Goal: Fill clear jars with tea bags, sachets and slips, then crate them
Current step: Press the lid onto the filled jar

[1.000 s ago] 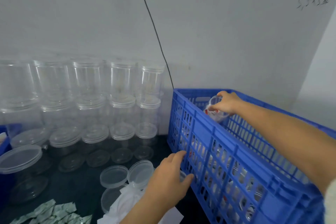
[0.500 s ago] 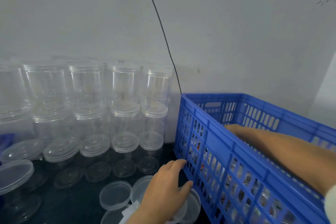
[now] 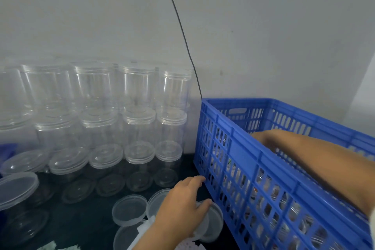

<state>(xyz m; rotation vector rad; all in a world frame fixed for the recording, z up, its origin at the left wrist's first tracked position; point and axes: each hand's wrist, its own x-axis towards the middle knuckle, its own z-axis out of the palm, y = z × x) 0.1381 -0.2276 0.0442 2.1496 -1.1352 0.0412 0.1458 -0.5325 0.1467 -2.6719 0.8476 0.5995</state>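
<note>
The blue crate sat at the right of the dark table, filled jars dim behind its slats. Stacked empty clear jars lined the wall at left. The right hand reached down inside the crate, its grip hidden, so I could not tell. The left hand pinched a loose lid beside the crate, with more lids nearby.
</note>
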